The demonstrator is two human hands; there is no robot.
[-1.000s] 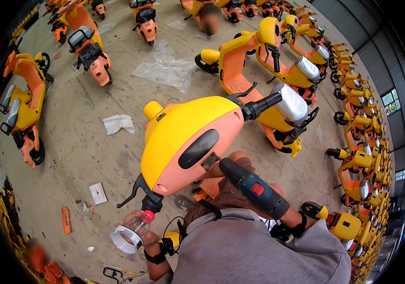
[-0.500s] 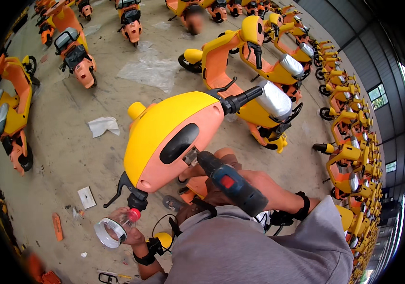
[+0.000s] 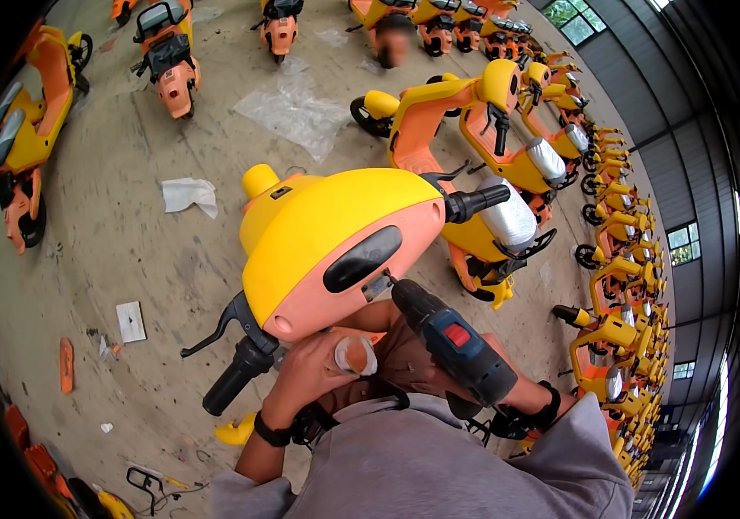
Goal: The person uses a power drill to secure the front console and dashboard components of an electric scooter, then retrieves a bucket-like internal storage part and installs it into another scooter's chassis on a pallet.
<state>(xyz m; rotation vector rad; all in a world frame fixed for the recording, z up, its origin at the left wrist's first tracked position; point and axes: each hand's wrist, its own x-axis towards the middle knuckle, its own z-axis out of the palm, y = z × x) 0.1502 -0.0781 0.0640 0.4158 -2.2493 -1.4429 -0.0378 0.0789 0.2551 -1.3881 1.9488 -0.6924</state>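
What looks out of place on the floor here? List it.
Litter lies on the concrete floor: a crumpled white sheet, a clear plastic film, a small white card and an orange strip, all left of the scooter being drilled.

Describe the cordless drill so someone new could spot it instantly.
Start at the big yellow-and-salmon scooter head cover in mid-frame. At its lower right edge, the drill angles its bit into the cover, right hand behind it. It is the only dark blue tool, with a red patch.

Dark blue cordless drill (image 3: 452, 346) with red patch, tip against yellow-and-pink scooter head cover (image 3: 335, 246); small clear cup (image 3: 354, 355) just below.
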